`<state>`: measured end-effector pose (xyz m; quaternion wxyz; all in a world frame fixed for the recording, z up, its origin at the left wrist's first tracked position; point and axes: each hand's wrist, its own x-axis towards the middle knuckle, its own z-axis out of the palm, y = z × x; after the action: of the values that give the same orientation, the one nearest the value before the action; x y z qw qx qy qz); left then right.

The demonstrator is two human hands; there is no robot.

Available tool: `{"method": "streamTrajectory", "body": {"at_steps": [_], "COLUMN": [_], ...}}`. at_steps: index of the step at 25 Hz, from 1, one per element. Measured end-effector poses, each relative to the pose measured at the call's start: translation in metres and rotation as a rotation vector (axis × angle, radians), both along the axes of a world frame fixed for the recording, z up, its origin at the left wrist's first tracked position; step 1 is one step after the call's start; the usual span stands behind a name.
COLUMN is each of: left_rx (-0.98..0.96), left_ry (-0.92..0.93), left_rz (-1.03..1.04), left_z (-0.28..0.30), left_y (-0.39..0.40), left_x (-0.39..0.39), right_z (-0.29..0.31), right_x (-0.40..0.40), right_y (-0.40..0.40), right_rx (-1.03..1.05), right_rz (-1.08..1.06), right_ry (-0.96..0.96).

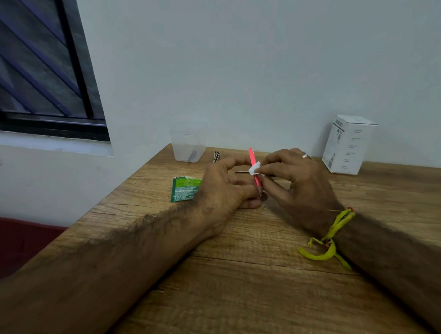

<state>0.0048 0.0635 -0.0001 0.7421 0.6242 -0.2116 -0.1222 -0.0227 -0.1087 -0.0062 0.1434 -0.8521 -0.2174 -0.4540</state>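
Risk: pink stick (252, 163) stood upright above table (244, 279), between hands. Left hand (225, 189) gripped lower end; right hand (295, 178) pinched white wipe (254, 169) round shaft. Hard rubbing could have bent thin shaft or slipped it loose; tip might have pricked left fingers.

The scene is taken in by a single wide-angle camera worn on the head. It is pointed forward and down, across the wooden worktop (244, 279) toward the pale wall (247, 64) behind it. The forearms are seen entering from the bottom corners. The left hand (225, 189) and the right hand (295, 178) are viewed from close range, near the centre. A window (33, 69) is caught at the upper left.
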Motion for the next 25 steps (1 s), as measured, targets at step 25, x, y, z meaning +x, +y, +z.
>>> {"method": "streamTrajectory", "body": {"at_steps": [25], "left_rx": [-0.035], "left_ry": [-0.015], "left_rz": [0.273], "left_z": [0.003], "left_y": [0.001], "left_x": [0.013], "right_z": [0.0], "right_x": [-0.005], "right_y": [0.007], "right_rx": [-0.077], "right_rz": [0.141], "right_ry": [0.054]}}
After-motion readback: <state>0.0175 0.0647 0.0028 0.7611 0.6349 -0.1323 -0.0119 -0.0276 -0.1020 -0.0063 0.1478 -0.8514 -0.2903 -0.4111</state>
